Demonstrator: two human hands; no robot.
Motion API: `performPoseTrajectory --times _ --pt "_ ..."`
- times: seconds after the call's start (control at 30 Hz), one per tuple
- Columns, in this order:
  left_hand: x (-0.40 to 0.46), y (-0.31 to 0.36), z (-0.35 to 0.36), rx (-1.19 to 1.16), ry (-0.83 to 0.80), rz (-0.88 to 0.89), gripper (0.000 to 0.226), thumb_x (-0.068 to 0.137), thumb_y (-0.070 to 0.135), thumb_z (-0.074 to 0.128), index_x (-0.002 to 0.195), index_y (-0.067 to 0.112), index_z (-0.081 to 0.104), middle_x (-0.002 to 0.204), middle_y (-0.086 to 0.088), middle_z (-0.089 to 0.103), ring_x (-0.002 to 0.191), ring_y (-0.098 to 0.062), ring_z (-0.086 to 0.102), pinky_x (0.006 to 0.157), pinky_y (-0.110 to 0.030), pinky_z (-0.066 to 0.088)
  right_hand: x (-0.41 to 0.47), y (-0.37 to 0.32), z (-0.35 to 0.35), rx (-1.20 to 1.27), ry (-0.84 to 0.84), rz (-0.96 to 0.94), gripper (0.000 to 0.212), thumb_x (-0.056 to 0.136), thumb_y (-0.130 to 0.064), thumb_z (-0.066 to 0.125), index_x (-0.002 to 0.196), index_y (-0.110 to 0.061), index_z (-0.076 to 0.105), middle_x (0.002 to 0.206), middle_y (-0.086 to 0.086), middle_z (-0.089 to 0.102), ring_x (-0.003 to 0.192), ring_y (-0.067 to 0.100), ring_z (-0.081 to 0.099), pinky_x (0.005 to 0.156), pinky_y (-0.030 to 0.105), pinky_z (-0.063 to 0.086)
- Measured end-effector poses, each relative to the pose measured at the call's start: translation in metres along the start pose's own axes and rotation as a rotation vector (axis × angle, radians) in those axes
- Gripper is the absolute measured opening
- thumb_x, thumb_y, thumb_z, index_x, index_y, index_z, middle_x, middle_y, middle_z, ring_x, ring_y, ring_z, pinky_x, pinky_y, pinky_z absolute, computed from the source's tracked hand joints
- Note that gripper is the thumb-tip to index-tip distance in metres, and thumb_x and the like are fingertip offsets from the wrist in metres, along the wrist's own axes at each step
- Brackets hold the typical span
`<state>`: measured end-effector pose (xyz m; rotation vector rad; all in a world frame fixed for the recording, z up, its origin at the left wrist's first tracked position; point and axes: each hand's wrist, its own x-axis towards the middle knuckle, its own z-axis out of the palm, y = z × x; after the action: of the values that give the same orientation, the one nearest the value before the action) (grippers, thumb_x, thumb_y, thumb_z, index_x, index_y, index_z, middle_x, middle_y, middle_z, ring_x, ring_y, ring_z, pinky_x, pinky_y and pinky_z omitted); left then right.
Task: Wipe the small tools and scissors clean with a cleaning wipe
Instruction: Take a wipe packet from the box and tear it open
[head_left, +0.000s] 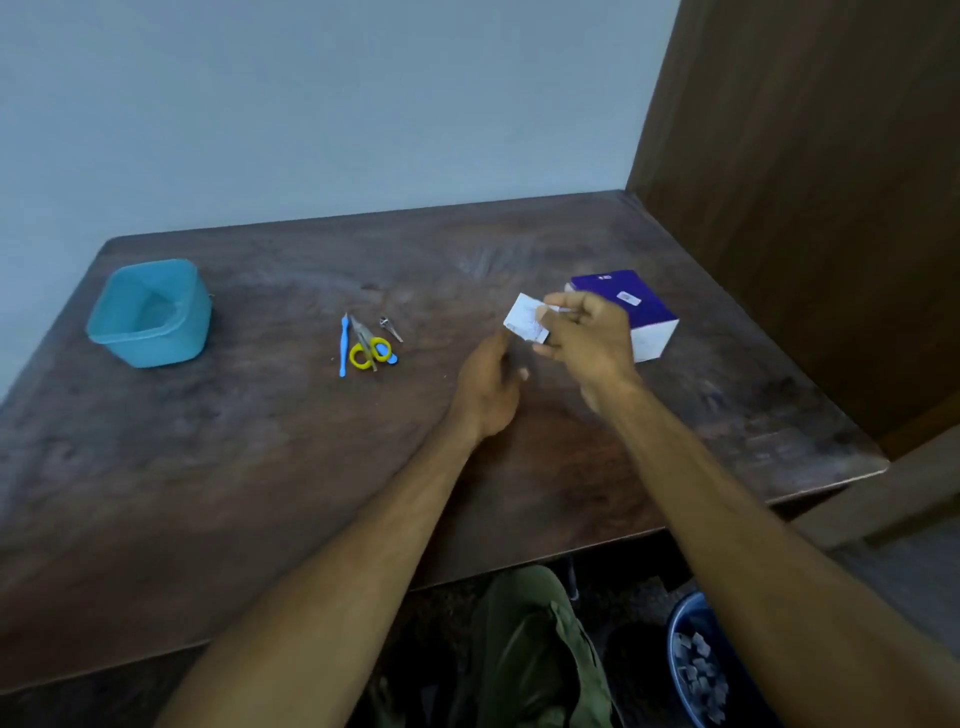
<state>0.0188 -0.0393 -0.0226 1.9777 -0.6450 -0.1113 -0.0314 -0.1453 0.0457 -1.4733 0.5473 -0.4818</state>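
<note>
A small white wipe packet (527, 318) is pinched in the right hand (587, 340), just in front of the purple box (631, 306) at the far right of the table (260, 493). The left hand (491, 387) is loosely curled and holds nothing. The packet could be dropped or the wipe torn if it is opened one-handed (a judgement). The scissors (370, 349) and small tools (363, 338) lie untouched at mid-table. The teal tub (150, 312), far left, appears empty; a blue bin (696, 670) below holds crumpled scraps.

One teal tub (150, 314), one purple box (631, 306), one white sachet (525, 318), one yellow-handled scissors (370, 352), three small tools (343, 345)
</note>
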Motion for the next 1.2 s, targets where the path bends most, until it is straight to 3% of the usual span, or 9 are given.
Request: performPoseTrajectory --times 0.1,0.17,0.3,0.4,0.5,0.6,0.73,0.9,1.2 --pt "-0.038 -0.01 -0.038 -0.079 0.173 -0.114 0.03 0.088 -0.006 0.053 0.112 0.008 0.065 0.104 -0.003 0.071 0.096 -0.018 0.067 0.089 -0.031 0.052 -0.018 0.024 0.028 0.038 -0.064 0.078 0.012 0.089 -0.004 0.063 0.101 -0.005 0.064 0.088 0.008 0.066 0.071 0.013 0.065 0.053 0.019 0.054" --pt "-0.058 -0.008 -0.065 -0.29 0.246 -0.236 0.026 0.095 -0.002 0.046 0.11 0.009 0.065 0.093 0.0 0.07 0.077 -0.014 0.068 0.077 -0.026 0.055 -0.031 0.035 0.049 0.009 -0.129 0.077 0.011 0.09 -0.005 0.062 0.099 -0.008 0.066 0.089 0.009 0.066 0.07 0.013 0.064 0.051 0.018 0.053" --pt "-0.081 -0.009 -0.11 -0.512 0.355 -0.381 0.015 0.099 0.016 0.051 0.097 0.011 0.065 0.085 -0.001 0.069 0.063 -0.01 0.067 0.063 -0.021 0.056 -0.05 0.038 0.082 -0.173 -0.289 -0.071 0.014 0.09 -0.006 0.061 0.1 -0.013 0.068 0.08 0.0 0.066 0.066 0.008 0.06 0.048 0.017 0.049" --pt "-0.091 -0.018 -0.13 -0.516 0.336 -0.383 0.009 0.095 0.019 0.06 0.095 0.012 0.065 0.086 -0.005 0.068 0.066 -0.007 0.067 0.059 -0.021 0.057 -0.061 0.034 0.099 -0.319 -0.409 -0.184 0.018 0.087 -0.008 0.066 0.105 -0.009 0.067 0.079 0.0 0.068 0.065 0.007 0.06 0.046 0.02 0.049" --pt "-0.099 -0.029 -0.144 -0.496 0.28 -0.351 0.019 0.091 0.016 0.066 0.106 0.005 0.066 0.093 -0.012 0.067 0.077 -0.011 0.066 0.059 -0.021 0.057 -0.069 0.034 0.115 -0.365 -0.484 -0.204 0.023 0.085 -0.011 0.071 0.106 -0.005 0.066 0.083 0.008 0.071 0.068 0.01 0.062 0.048 0.021 0.05" --pt "-0.102 -0.037 -0.153 -0.539 0.319 -0.347 0.012 0.091 0.013 0.066 0.1 0.005 0.067 0.084 -0.008 0.068 0.07 -0.006 0.066 0.057 -0.019 0.054 -0.076 0.038 0.127 -0.239 -0.482 -0.136 0.018 0.088 -0.013 0.067 0.102 -0.003 0.067 0.085 0.008 0.07 0.067 0.01 0.063 0.052 0.022 0.052" --pt "-0.105 -0.049 -0.158 -0.776 0.53 -0.418 0.005 0.091 0.005 0.063 0.088 0.009 0.062 0.078 -0.005 0.065 0.069 -0.009 0.066 0.058 -0.019 0.055 -0.087 0.054 0.133 0.01 -0.456 0.054 0.013 0.092 -0.021 0.063 0.094 -0.008 0.066 0.079 0.007 0.069 0.064 0.013 0.062 0.059 0.023 0.052" --pt "-0.106 -0.049 -0.154 -0.812 0.582 -0.371 0.002 0.092 0.006 0.062 0.092 0.008 0.061 0.08 -0.006 0.068 0.066 -0.006 0.069 0.061 -0.021 0.056 -0.092 0.063 0.133 -0.046 -0.485 -0.042 0.007 0.091 -0.008 0.063 0.093 -0.006 0.068 0.076 0.007 0.068 0.062 0.01 0.063 0.059 0.019 0.051" --pt "-0.11 -0.052 -0.147 -0.712 0.609 -0.305 0.007 0.092 0.006 0.061 0.09 0.013 0.061 0.083 -0.006 0.07 0.074 -0.009 0.068 0.066 -0.022 0.058 -0.098 0.07 0.133 -0.045 -0.488 -0.133 0.006 0.088 -0.008 0.066 0.084 -0.009 0.071 0.076 0.007 0.069 0.061 0.008 0.061 0.058 0.017 0.048"
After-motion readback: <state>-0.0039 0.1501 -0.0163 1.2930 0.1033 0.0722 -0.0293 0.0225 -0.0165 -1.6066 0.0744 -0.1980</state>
